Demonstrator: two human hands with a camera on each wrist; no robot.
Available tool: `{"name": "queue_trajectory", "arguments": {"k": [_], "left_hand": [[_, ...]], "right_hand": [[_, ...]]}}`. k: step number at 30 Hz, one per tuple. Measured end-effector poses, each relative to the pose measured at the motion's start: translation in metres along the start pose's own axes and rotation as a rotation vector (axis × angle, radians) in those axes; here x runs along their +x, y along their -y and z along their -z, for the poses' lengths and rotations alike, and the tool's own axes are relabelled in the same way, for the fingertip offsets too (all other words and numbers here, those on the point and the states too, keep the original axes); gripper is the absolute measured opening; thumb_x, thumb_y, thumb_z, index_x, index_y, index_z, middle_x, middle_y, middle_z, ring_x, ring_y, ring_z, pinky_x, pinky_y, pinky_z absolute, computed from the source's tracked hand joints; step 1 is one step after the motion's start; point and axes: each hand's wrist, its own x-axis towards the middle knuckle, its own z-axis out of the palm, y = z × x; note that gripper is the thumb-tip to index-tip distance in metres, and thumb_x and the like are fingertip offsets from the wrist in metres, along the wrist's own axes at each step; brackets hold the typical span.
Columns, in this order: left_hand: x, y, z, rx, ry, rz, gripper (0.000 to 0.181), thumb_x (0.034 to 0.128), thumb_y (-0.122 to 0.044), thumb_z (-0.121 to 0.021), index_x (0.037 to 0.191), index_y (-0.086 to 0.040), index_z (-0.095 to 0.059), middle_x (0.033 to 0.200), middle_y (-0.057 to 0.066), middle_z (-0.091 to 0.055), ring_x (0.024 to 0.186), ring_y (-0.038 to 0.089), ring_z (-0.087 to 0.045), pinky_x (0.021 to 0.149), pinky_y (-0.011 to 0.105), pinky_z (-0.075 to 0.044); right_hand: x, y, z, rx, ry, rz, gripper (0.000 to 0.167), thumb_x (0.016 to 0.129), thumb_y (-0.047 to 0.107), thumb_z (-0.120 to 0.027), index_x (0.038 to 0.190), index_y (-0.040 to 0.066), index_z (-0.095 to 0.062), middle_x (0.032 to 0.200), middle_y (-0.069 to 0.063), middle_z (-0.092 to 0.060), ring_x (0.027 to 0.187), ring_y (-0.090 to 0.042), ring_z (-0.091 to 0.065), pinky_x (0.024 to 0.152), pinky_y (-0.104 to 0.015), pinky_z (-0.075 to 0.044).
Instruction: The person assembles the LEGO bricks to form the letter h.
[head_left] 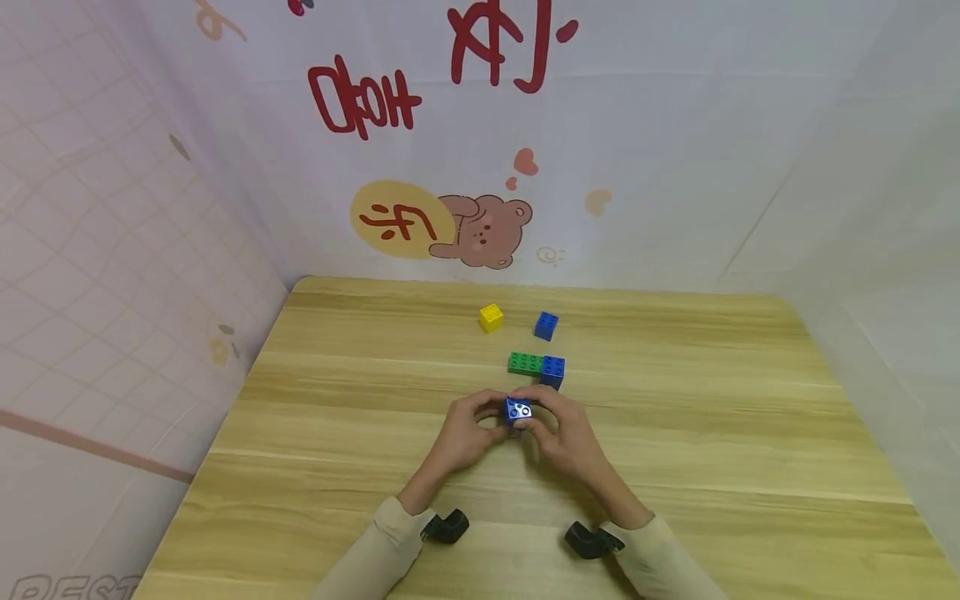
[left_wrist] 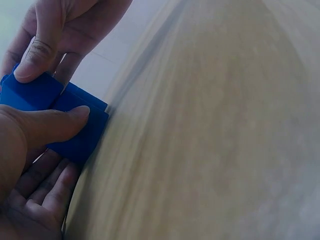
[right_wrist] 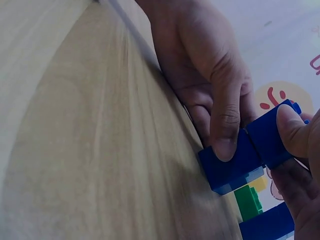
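Two blue toy building bricks are held one on top of the other, low over the wooden table; a thin seam shows between them. My left hand [head_left: 462,435] pinches the lower blue brick [right_wrist: 230,167], its thumb flat along the side. The upper blue brick [right_wrist: 270,135] is gripped by my right hand [head_left: 567,435], between thumb and fingers. From above, only the studded top of the upper brick [head_left: 517,410] shows clearly. Whether the lower brick touches the table is hard to tell.
Beyond the hands lies a green brick [head_left: 525,363], with another blue brick [head_left: 552,371] at its right end; on it or beside it, I cannot tell. Farther back are a yellow brick [head_left: 491,317] and a blue brick [head_left: 547,325]. A printed cloth [head_left: 637,150] hangs behind the table [head_left: 337,358].
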Motion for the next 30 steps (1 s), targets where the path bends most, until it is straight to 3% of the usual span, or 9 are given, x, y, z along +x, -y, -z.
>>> {"name": "queue_trajectory", "arguments": {"k": [7, 16, 25, 30], "left_hand": [[-0.0003, 0.0005, -0.0005, -0.001, -0.008, 0.003, 0.042, 0.0839, 0.004, -0.08, 0.124, -0.003, -0.069, 0.129, 0.016, -0.068, 0.117, 0.03, -0.07, 0.101, 0.029, -0.058], [0.0, 0.0008, -0.0012, -0.04, -0.016, 0.0, 0.043, 0.0839, 0.004, -0.08, 0.124, -0.004, -0.069, 0.129, 0.018, -0.068, 0.116, 0.033, -0.07, 0.103, 0.042, -0.057], [0.0013, 0.0, -0.0013, 0.006, -0.015, -0.006, 0.04, 0.084, 0.002, -0.081, 0.122, -0.005, -0.07, 0.126, 0.015, -0.07, 0.113, 0.027, -0.071, 0.099, 0.032, -0.059], [0.0024, -0.0015, -0.001, 0.011, -0.009, 0.005, 0.04, 0.0839, 0.002, -0.081, 0.122, -0.006, -0.07, 0.125, 0.015, -0.07, 0.112, 0.027, -0.072, 0.098, 0.033, -0.059]], "right_hand": [[0.0002, -0.0012, -0.0013, -0.002, 0.005, -0.007, 0.039, 0.088, 0.0, -0.076, 0.124, 0.014, -0.067, 0.122, -0.001, -0.072, 0.117, -0.021, -0.069, 0.103, -0.043, -0.057], [-0.0002, -0.0021, -0.0019, 0.025, -0.001, -0.01, 0.037, 0.09, 0.004, -0.075, 0.124, 0.015, -0.067, 0.122, -0.001, -0.072, 0.115, -0.021, -0.069, 0.102, -0.043, -0.057], [0.0018, -0.0027, -0.0006, 0.031, 0.0, -0.004, 0.037, 0.09, 0.003, -0.075, 0.125, 0.014, -0.067, 0.122, -0.002, -0.072, 0.115, -0.022, -0.069, 0.101, -0.042, -0.058], [0.004, -0.0018, 0.0012, 0.035, 0.01, -0.004, 0.037, 0.09, 0.003, -0.075, 0.124, 0.014, -0.068, 0.123, -0.002, -0.072, 0.116, -0.022, -0.069, 0.102, -0.042, -0.057]]}}
